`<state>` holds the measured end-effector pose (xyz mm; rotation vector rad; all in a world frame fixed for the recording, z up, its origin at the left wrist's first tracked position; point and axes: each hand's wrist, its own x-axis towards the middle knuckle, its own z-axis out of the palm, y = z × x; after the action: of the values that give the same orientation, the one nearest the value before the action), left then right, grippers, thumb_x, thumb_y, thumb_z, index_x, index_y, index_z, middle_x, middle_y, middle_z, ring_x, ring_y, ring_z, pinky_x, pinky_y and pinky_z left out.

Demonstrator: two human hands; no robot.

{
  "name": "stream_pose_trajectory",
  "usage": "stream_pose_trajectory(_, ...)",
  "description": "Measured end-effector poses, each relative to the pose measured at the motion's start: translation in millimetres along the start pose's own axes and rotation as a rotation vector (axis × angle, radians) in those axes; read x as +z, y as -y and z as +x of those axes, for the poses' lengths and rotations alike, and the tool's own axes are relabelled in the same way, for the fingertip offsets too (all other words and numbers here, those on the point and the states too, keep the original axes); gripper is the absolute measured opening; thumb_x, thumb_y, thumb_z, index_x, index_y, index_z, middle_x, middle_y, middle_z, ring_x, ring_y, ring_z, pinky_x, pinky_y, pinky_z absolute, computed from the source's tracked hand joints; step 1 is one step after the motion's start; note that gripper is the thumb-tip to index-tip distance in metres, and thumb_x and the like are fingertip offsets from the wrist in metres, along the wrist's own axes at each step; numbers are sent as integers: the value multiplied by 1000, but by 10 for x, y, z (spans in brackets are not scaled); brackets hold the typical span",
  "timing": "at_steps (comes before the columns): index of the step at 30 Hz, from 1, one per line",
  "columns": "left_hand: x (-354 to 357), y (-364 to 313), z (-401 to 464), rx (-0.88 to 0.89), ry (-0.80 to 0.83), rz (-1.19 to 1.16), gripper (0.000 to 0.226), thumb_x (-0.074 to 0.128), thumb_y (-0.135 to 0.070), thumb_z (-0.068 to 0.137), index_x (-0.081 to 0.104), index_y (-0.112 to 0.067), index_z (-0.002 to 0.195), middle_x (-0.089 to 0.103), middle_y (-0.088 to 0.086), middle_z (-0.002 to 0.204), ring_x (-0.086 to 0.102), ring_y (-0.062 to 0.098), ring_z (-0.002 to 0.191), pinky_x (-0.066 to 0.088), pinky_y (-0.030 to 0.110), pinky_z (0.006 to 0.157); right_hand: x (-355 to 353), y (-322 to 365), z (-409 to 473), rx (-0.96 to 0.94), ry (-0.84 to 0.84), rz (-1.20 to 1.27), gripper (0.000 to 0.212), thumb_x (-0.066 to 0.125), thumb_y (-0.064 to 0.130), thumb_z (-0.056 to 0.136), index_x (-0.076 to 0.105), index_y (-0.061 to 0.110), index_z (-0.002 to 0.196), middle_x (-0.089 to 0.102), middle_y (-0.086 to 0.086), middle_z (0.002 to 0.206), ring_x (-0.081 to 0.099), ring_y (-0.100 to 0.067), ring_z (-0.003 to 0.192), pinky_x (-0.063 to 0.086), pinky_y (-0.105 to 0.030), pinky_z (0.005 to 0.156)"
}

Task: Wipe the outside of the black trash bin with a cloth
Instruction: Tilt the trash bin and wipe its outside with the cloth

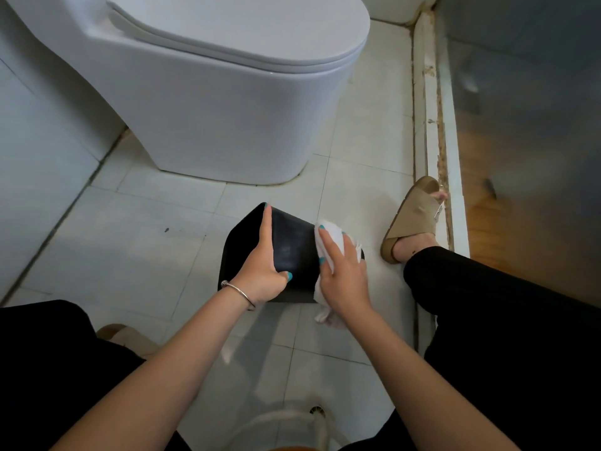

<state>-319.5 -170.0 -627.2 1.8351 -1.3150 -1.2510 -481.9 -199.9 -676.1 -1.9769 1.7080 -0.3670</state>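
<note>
The black trash bin [292, 252] lies tipped on the white tiled floor, its base pointing away from me toward the toilet. My left hand [263, 265] rests on its upper left side, forefinger stretched along the edge and thumb spread across the top face. My right hand [341, 271] presses a white cloth [328, 242] against the bin's right side with straight fingers. A tail of the cloth hangs below my right wrist. The bin's right wall is hidden behind the cloth and hand.
A white toilet [227, 92] stands just beyond the bin. A raised white threshold [432, 125] runs along the right, with wooden floor past it. My foot in a tan slipper [413, 219] is right of the bin. A floor drain [317, 410] lies near me.
</note>
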Motion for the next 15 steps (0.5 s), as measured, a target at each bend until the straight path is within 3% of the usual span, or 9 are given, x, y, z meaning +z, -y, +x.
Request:
stream_pose_trajectory(4, -8, 12, 1, -31, 10, -33, 116, 62, 7, 79, -22, -36, 146, 39, -10, 124, 53, 13, 96, 43, 16, 76, -12, 262, -179, -109, 19, -18, 65, 45, 14, 95, 24, 47, 147, 16, -4, 159, 39, -44, 120, 37, -40, 97)
stream_pose_trajectory(7, -28, 36, 28, -42, 5, -39, 116, 61, 8, 79, -23, -33, 146, 47, -5, 115, 54, 8, 88, 41, 5, 64, -5, 458, -295, -219, 45, 29, 67, 45, 10, 92, 29, 47, 146, 16, -7, 159, 39, -43, 110, 37, -42, 94)
stream_pose_trajectory(11, -87, 69, 22, -57, 32, -29, 116, 60, 9, 80, -26, -32, 145, 49, -3, 116, 55, 9, 89, 42, 13, 70, 9, 488, -294, -366, 63, 42, 67, 42, 10, 92, 29, 48, 145, 21, -6, 157, 41, -42, 114, 39, -41, 89)
stream_pose_trajectory(15, -94, 53, 18, -40, 44, -49, 116, 65, 4, 82, -26, -28, 145, 47, -7, 118, 53, 7, 95, 39, 19, 82, -48, 357, -249, -382, 80, 17, 68, 44, 11, 93, 24, 53, 144, 18, 0, 158, 42, -39, 108, 47, -43, 85)
